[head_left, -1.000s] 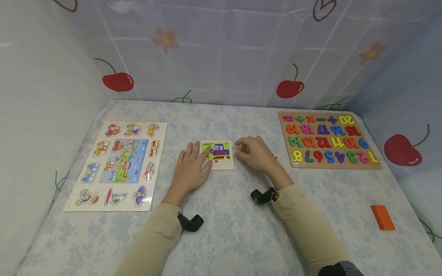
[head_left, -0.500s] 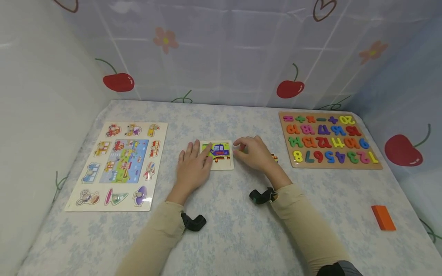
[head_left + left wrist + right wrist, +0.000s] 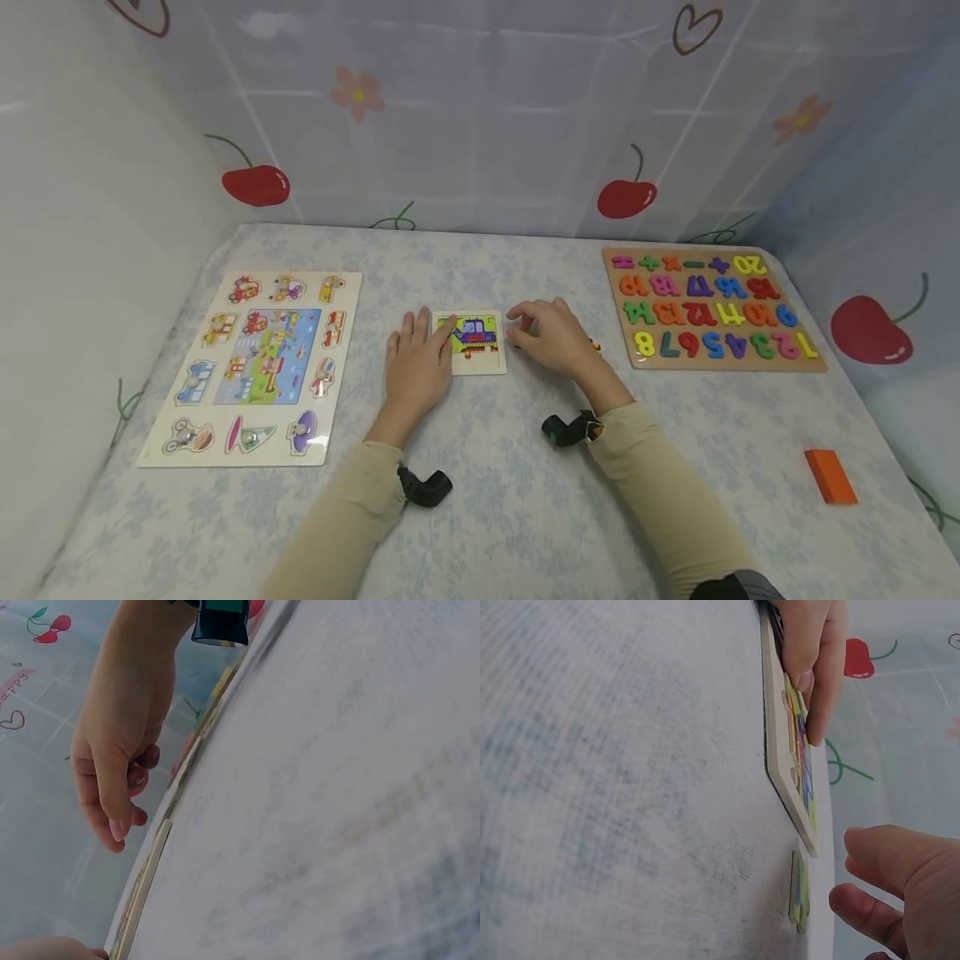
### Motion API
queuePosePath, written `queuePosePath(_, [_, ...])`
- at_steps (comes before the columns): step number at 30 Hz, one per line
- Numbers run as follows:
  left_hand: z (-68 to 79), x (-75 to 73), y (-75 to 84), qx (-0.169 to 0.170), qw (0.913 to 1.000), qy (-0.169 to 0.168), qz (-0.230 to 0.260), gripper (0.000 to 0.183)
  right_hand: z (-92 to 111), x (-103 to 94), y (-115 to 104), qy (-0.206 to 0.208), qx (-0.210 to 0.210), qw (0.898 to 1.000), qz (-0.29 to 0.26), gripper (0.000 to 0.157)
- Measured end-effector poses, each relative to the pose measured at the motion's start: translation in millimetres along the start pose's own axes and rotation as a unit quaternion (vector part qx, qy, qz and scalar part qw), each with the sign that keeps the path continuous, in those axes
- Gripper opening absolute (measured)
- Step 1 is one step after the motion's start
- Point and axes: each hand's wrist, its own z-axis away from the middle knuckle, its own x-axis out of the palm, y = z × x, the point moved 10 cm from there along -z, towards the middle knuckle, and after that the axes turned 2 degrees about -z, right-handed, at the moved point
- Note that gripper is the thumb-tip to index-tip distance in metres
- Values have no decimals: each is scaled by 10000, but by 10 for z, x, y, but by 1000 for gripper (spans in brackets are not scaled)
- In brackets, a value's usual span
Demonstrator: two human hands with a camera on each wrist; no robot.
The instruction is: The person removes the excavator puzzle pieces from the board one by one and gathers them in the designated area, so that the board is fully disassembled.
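A small square puzzle (image 3: 487, 367) with a purple vehicle on a green ground lies mid-table. My left hand (image 3: 417, 372) rests palm down at its left side, fingers stretched out and the index finger over its left edge. Just off the puzzle's right edge, my right hand (image 3: 557, 337) hovers with bent fingers; in the right wrist view its thumb and fingertips are apart with nothing between them. A loose green puzzle piece (image 3: 799, 892) lies below those fingertips, near the puzzle's corner. Another small coloured piece (image 3: 596, 345) shows partly from behind my right wrist.
A large vehicle puzzle board (image 3: 341, 287) lies on the left. At the back right is a wooden number board (image 3: 729, 367) with coloured numerals and signs. An orange block (image 3: 831, 477) lies near the right edge. A patterned curtain (image 3: 480, 125) stands behind the table.
My left hand has shifted slightly right, its index finger drawn back toward the puzzle's left edge. The right hand has barely moved. The head view has tilted up slightly.
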Motion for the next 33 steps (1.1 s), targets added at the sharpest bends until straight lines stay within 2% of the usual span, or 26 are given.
queuePosePath(6, [7, -16, -4, 41, 10000, 7, -88, 47, -7, 0, -23, 10, -52, 10000, -7, 29])
queuePosePath(12, [48, -9, -2, 126, 9999, 29, 76, 47, -3, 19, -25, -6, -36, 10000, 15, 28])
queuePosePath(22, [91, -52, 48, 218, 9986, 308, 370, 47, -17, 72, -90, -91, -174, 9997, 109, 30])
queuePosePath(25, [81, -30, 82, 187, 9989, 326, 289, 55, -39, 103, -150, -132, -360, 9991, 200, 32])
queuePosePath(29, [67, 52, 134, 89, 9998, 186, 30, 68, -79, 141, -209, -182, -546, 9978, 316, 32])
queuePosePath(33, [64, 101, 160, -52, 9997, 181, -180, 71, -109, 181, -225, -269, -581, 9971, 423, 29])
